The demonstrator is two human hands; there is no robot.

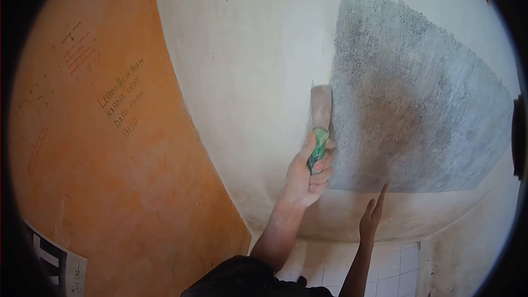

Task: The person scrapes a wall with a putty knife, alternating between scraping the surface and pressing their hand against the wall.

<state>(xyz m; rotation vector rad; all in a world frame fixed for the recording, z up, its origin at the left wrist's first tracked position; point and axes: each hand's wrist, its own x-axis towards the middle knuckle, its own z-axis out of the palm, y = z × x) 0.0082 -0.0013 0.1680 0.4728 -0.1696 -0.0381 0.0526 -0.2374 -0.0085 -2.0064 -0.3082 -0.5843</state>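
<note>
My left hand (309, 176) is wrapped round the green handle of a scraper (321, 107), thumb along the handle and blade pointing up. The blade is slightly blurred and overlaps the white wall (258, 77) right beside the left edge of a rough grey patch (418, 88). Lower and to the right, my right hand (374, 214) is raised with its fingers stretched upward, holding nothing. Its longest fingertip overlaps the bottom edge of the grey patch. A brownish shadow darkens the middle of the patch.
An orange wall (137, 176) with handwriting meets the white wall on the left. A black-and-white printed sheet (60, 261) hangs at the lower left. White tiles (393, 269) show at the bottom, and a dark object (518, 137) juts in at the right edge.
</note>
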